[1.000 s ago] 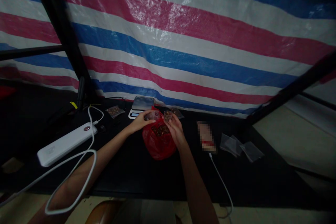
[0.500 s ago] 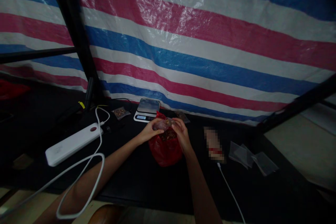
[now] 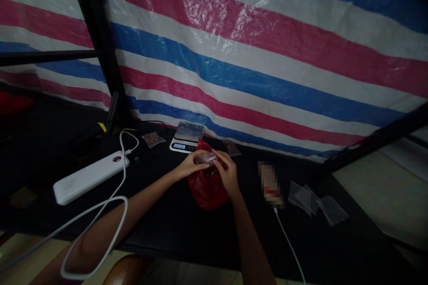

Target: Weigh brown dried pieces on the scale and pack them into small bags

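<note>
My left hand (image 3: 189,169) and my right hand (image 3: 227,171) meet over an open red plastic bag (image 3: 207,191) on the black table (image 3: 167,227). Both hands are closed on a small clear plastic container (image 3: 204,157), held between the fingertips just above the bag's mouth. Small brown pieces show dimly inside the bag. In this dim light I cannot tell whether the container is one piece or two pressed together.
A small digital scale (image 3: 187,136) stands behind the bag, with small filled packets (image 3: 153,139) beside it. A white power bank (image 3: 88,178) and looping white cable (image 3: 100,207) lie left. Empty clear bags (image 3: 310,196) lie right. A striped tarp (image 3: 234,53) hangs behind.
My hands each held a separate clear cup apart over the bag; they have come together and now pinch the clear plastic between them, lower over the bag's mouth.
</note>
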